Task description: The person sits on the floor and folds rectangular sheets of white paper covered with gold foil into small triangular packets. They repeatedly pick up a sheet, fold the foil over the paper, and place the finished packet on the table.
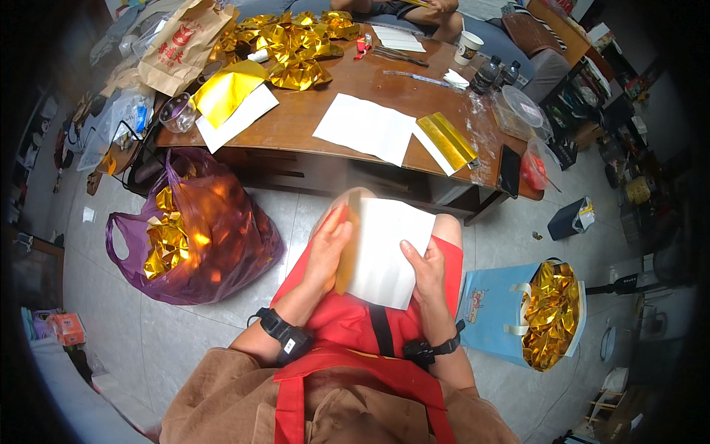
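Note:
A sheet of white paper (pixel 385 250) with a gold foil strip (pixel 348 250) along its left side lies across my lap, over the red apron (pixel 355 327). The strip looks like the sheet's foil face folded over. My left hand (pixel 331 241) holds that left edge, its fingers partly hidden and slightly blurred. At the lower right, my right hand (pixel 426 266) grips the sheet with the thumb on top and the other fingers beneath. On the table ahead are a white sheet (pixel 366 127) and a partly folded gold foil sheet (pixel 446 143).
The wooden table (pixel 355 72) bears crumpled gold foil pieces (pixel 294 41), a phone (pixel 508 171), dark bottles (pixel 485 74) and a paper cup (pixel 468 47). A purple plastic bag (pixel 227 238) and a blue bag (pixel 493 311), both holding gold foil, stand on the floor. Another person (pixel 399 14) sits opposite.

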{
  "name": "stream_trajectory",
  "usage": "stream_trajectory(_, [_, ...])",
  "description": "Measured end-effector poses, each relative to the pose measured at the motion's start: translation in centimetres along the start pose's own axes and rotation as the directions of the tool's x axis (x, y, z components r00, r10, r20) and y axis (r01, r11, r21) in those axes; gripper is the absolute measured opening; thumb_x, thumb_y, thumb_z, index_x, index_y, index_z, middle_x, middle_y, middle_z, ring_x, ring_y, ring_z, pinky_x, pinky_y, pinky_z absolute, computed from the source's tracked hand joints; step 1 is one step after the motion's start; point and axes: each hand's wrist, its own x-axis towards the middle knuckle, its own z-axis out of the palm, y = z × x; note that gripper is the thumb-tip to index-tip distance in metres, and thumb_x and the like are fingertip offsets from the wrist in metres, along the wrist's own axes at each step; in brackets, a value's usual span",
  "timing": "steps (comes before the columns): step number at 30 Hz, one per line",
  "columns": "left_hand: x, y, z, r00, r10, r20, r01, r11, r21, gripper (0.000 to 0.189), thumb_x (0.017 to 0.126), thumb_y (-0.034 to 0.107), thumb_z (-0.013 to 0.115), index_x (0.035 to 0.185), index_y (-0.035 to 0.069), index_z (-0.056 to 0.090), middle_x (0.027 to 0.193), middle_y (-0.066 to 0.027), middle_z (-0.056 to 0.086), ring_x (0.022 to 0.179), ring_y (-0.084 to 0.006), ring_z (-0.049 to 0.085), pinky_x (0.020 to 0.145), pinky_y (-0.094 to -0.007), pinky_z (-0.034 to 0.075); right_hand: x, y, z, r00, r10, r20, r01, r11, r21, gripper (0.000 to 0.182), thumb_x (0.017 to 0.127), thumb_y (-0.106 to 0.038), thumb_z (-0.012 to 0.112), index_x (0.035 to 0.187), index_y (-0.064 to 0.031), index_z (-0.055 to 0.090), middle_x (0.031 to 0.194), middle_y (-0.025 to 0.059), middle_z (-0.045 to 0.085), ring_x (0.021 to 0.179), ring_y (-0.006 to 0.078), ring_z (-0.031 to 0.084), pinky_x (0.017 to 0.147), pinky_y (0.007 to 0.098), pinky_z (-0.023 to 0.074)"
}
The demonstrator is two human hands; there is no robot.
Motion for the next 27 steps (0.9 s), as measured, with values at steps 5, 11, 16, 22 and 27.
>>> stream_trajectory(5, [-0.8, 0.8, 1.0, 0.986, -0.091, 0.140, 0.069, 0.986, 0.151, 0.082, 0.076, -0.005, 0.065, 0.143, 0.005, 0.018, 0.129, -0.0097, 0.046, 0.114, -0.0174, 0.049, 0.094, -0.0291, 0.042, 0.2, -0.1, -0.3, 1.000, -0.006, -0.025, 0.006, 1.000, -0.024, 0.029, 0.083, -0.005, 0.061, 0.111, 0.0030, 0.053, 0.101, 0.0079, 0.062, 0.088, 0.0136, 0.060, 0.077, 0.0250, 0.0481])
stream_trajectory(11, [0.0, 0.1, 0.5, 0.994, 0.102, 0.048, -0.112, 0.953, 0.283, 0.085, 0.071, -0.007, 0.068, 0.141, 0.003, 0.021, 0.129, -0.0097, 0.046, 0.116, -0.0181, 0.047, 0.094, -0.0289, 0.041, -0.5, 0.4, -0.5, 0.999, 0.043, -0.007, -0.042, 0.999, 0.034, 0.027, 0.084, -0.005, 0.061, 0.109, 0.0018, 0.054, 0.101, 0.0072, 0.062, 0.087, 0.0127, 0.059, 0.076, 0.0246, 0.0482])
stream_trajectory(16, [-0.1, -0.7, 0.6, 0.982, 0.179, 0.060, -0.186, 0.869, 0.458, 0.086, 0.071, -0.002, 0.070, 0.141, 0.002, 0.021, 0.128, -0.0116, 0.048, 0.114, -0.0176, 0.049, 0.095, -0.0280, 0.040, -1.0, 1.2, 0.8, 0.998, 0.069, 0.012, -0.069, 0.997, -0.027, 0.028, 0.083, -0.005, 0.062, 0.110, 0.0019, 0.054, 0.102, 0.0064, 0.061, 0.089, 0.0117, 0.058, 0.078, 0.0247, 0.0472])
stream_trajectory(22, [-0.1, -1.5, 1.0, 0.977, 0.198, 0.079, -0.213, 0.895, 0.392, 0.066, 0.082, 0.002, 0.060, 0.139, 0.000, 0.027, 0.128, -0.0122, 0.048, 0.114, -0.0162, 0.048, 0.095, -0.0260, 0.039, -0.6, 1.7, 0.6, 0.990, 0.132, 0.039, -0.133, 0.991, 0.005, 0.031, 0.083, -0.003, 0.062, 0.113, 0.0021, 0.054, 0.103, 0.0065, 0.061, 0.090, 0.0127, 0.059, 0.080, 0.0252, 0.0468])
stream_trajectory(27, [-0.2, -1.3, 1.2, 0.986, 0.164, 0.011, -0.164, 0.986, 0.026, 0.046, 0.090, 0.002, 0.050, 0.134, 0.000, 0.036, 0.119, -0.0081, 0.055, 0.103, -0.0119, 0.055, 0.086, -0.0233, 0.045, -0.3, 2.1, 0.3, 0.990, 0.141, 0.024, -0.143, 0.985, 0.096, 0.034, 0.084, -0.003, 0.060, 0.116, 0.0019, 0.051, 0.104, 0.0086, 0.061, 0.091, 0.0145, 0.059, 0.081, 0.0266, 0.0474])
